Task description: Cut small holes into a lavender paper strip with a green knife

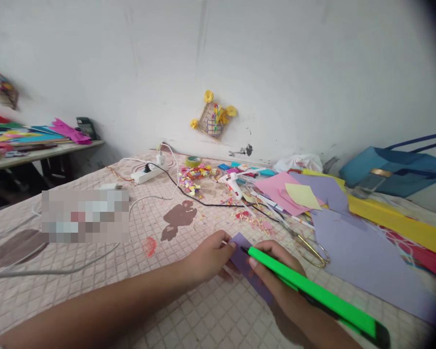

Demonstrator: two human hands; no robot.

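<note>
The right hand [276,271] grips a green marker [312,288], its dark tip at the purple strip [250,271] that the left hand [214,254] pinches near its upper end. Beyond them lie gold-handled scissors [312,252] and a white glue gun [233,185].

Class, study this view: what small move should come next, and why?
Probably ease the left hand back slightly: its thumb holds the purple paper, and the green tool in the right hand points its dark tip close by.
</note>
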